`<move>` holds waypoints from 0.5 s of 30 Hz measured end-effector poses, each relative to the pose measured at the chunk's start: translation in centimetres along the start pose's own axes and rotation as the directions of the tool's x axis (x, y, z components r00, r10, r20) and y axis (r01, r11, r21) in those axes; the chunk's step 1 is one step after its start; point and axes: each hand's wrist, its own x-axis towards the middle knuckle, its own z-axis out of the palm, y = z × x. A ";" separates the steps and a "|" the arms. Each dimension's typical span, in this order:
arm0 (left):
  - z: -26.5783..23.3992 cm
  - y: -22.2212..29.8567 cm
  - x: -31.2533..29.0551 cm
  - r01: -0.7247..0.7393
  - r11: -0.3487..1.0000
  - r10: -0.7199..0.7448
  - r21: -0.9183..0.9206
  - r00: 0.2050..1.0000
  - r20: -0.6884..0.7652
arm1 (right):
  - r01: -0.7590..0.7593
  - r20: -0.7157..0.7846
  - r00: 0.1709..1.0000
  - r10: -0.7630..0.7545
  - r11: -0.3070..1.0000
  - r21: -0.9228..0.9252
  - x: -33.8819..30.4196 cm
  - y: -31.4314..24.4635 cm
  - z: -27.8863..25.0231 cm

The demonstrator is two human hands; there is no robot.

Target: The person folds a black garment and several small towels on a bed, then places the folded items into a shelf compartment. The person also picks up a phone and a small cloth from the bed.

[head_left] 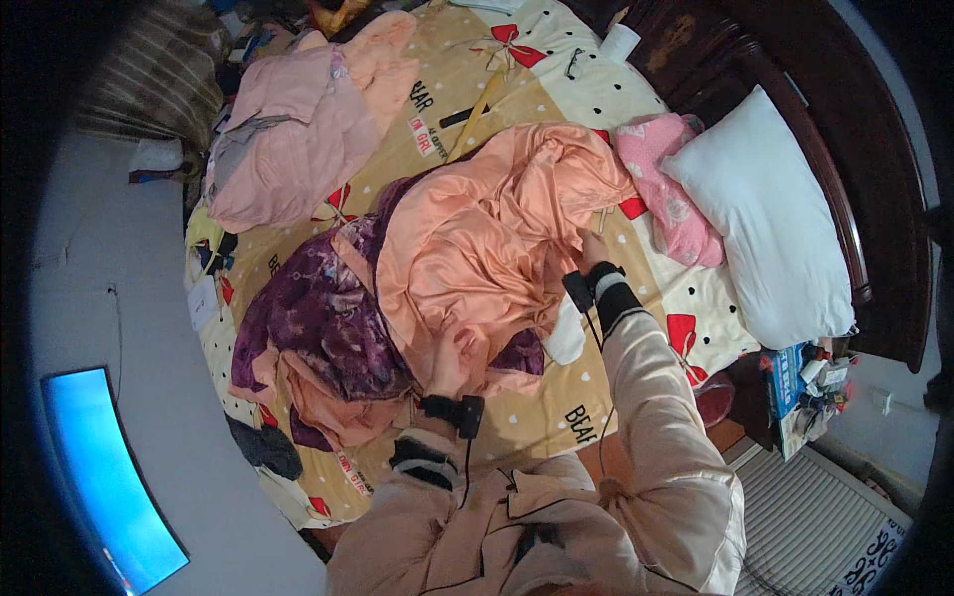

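A crumpled peach satin cloth (487,219) lies in folds across the bed in front of me. Beneath and to the left of it is a purple patterned velvet cloth (323,308) with peach edging; I cannot tell whether the two are joined. At the near edge of the satin, my left hand (457,360) has its fingers curled into the folds. My right hand (593,251) pinches the satin at its right side, its fingertips partly hidden by fabric. Just below that hand a small white piece of cloth (565,333) shows.
A pale pink garment (298,139) is spread at the far left of the bed (556,412). To the right lie a pink patterned cloth (668,179) and a white pillow (765,219) by the dark headboard (855,179). Glasses (573,64) and a white roll (619,44) sit at the back.
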 end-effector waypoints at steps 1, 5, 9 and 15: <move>-0.3 0.3 0.1 0.068 0.998 -0.068 0.002 0.996 -0.059 | 0.007 0.054 0.999 -0.004 0.998 -0.055 1.1 -0.2 0.4; -0.3 0.6 0.0 0.056 0.963 -0.055 -0.263 0.998 0.011 | 0.126 0.006 0.992 -0.127 0.977 -0.171 6.0 1.7 2.9; 1.0 1.5 -0.2 0.025 0.987 -0.033 -0.160 0.998 -0.047 | 0.218 -0.020 0.958 -0.286 0.775 -0.593 10.4 4.1 3.6; 0.9 2.2 -0.7 0.058 0.997 -0.049 -0.055 0.985 0.168 | 0.171 0.051 0.946 -0.321 0.357 -0.918 7.9 3.3 4.0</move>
